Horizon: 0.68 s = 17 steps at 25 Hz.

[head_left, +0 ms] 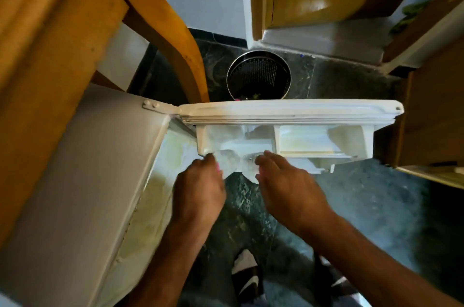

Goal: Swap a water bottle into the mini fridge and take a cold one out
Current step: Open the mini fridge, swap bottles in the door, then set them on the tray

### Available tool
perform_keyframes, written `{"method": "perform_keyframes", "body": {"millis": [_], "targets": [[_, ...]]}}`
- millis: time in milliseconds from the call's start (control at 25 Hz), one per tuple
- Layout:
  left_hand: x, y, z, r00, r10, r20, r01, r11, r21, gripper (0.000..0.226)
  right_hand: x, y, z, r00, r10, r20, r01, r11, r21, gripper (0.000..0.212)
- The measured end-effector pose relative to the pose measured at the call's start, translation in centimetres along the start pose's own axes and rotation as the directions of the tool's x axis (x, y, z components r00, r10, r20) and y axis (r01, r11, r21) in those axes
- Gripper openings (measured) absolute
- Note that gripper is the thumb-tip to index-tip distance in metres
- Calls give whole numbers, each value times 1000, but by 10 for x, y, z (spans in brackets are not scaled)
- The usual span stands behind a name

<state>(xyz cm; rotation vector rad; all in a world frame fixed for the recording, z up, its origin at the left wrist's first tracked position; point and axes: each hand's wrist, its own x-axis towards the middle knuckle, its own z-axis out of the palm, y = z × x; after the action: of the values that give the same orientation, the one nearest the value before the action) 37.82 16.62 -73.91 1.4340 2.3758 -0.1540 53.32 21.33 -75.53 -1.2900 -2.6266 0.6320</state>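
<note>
Fingers: left hand curls its fingers onto one end of a clear water bottle; right hand has its fingers loosely bent on the other end; exact grip is blurred.
Left hand state: partly closed, touching the bottle; whether it clamps firmly cannot be told.
Right hand state: half open, fingertips against the bottle; firm hold cannot be told.
Water bottle: lies between the two sets of fingers, at the lower front edge of the door shelf, apparently on its side; its outline is hazy.
Fridge door: swung open, just beyond the fingertips, its inner shelves facing the hands.
Right door compartment: beside the right fingers, further right; contents unclear.
Mini fridge: white top to the left of the left hand, open interior glowing just beside that wrist.
Bin: dark round mesh one, well beyond the fingers, behind the door.
Chair: wooden, far beyond the left fingers.
Floor: dark stone, below both hands.
Shoes: black and white, near the forearms, at the bottom.
</note>
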Motion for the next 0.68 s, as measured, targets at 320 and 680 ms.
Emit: {"method": "perform_keyframes", "body": {"millis": [320, 680], "targets": [[-51, 20, -77, 917, -354, -184, 316, 926, -206, 33, 83, 7, -162, 974, -225, 7, 221, 951, -217, 30], [-80, 33, -57, 834, -531, -150, 461, 820, -340, 35, 165, 57, -83, 591, -260, 764, 755, 512, -409, 70]]}}
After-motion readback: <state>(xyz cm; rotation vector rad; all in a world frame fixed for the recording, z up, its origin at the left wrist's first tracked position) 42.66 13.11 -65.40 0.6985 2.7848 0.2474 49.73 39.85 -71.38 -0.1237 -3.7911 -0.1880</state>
